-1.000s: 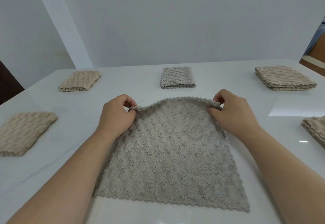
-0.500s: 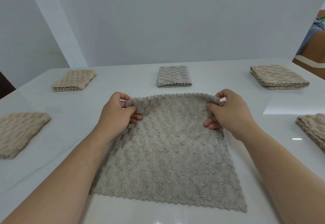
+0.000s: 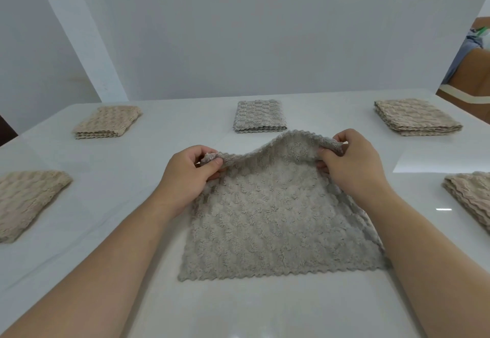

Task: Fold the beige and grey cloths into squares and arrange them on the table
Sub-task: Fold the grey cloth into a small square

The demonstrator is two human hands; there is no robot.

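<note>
We see the left hand (image 3: 185, 178) and right hand (image 3: 350, 168) each pinching a far corner of the grey cloth (image 3: 275, 221), raised between them off the desk (image 3: 132, 205).

Legible markings: none. No text, label, brand, number or sign can be read on the grey cloth (image 3: 275, 221), the table (image 3: 119, 165) or the wall (image 3: 265, 32).

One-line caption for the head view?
Left hand and right hand pinch the grey cloth by its raised far corners, five folded cloths around it.
</note>
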